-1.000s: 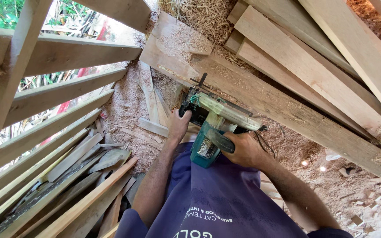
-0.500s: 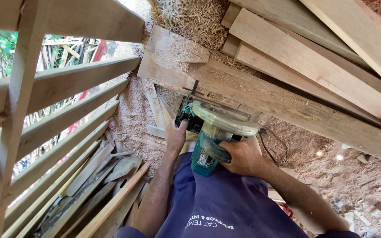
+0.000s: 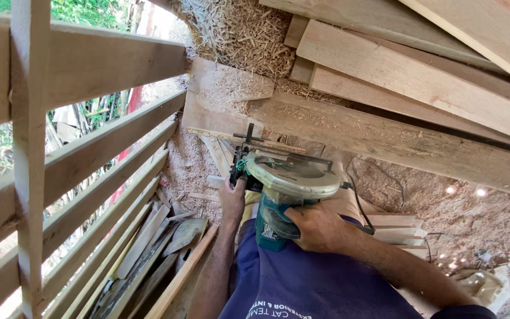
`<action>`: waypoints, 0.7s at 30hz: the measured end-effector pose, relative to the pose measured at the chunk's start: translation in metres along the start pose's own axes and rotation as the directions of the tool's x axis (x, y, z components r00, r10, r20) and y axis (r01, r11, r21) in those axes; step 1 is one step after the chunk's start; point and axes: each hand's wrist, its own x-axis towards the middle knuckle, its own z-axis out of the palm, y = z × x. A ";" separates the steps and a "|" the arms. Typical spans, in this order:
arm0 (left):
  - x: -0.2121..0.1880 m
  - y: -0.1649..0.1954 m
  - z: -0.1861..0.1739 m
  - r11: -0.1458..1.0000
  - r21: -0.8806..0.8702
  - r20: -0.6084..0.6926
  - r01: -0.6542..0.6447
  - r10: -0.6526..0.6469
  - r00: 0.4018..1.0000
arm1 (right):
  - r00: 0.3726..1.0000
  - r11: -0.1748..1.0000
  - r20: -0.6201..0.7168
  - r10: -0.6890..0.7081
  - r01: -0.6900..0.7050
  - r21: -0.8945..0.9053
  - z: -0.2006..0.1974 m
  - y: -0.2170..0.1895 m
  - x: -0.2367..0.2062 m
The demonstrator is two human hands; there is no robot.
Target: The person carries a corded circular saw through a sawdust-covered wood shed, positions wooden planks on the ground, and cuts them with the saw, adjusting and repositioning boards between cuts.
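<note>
The teal circular saw (image 3: 281,198), with its rounded pale metal guard, sat on a rough, sawdust-coated plank (image 3: 385,139). The right hand (image 3: 320,227) was wrapped tight round its handle; the left hand (image 3: 233,198) pressed the saw's front edge, its grip seemingly closed, though partly hidden. Since the earlier frame, the saw had slid slightly rightward along the plank. Slatted wooden railing (image 3: 90,147) stood left.

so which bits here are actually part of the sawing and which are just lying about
In use:
- circular saw
- right hand on its handle
- left hand at its front
- plank under the saw

Lying about:
- offcuts on the ground
- stacked planks
- slatted frame
- sawdust
</note>
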 end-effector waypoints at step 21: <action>0.010 0.003 -0.023 0.999 0.031 0.005 -0.010 0.010 1.000 | 0.991 0.993 0.062 -0.118 0.118 0.008 0.015 -0.003 0.022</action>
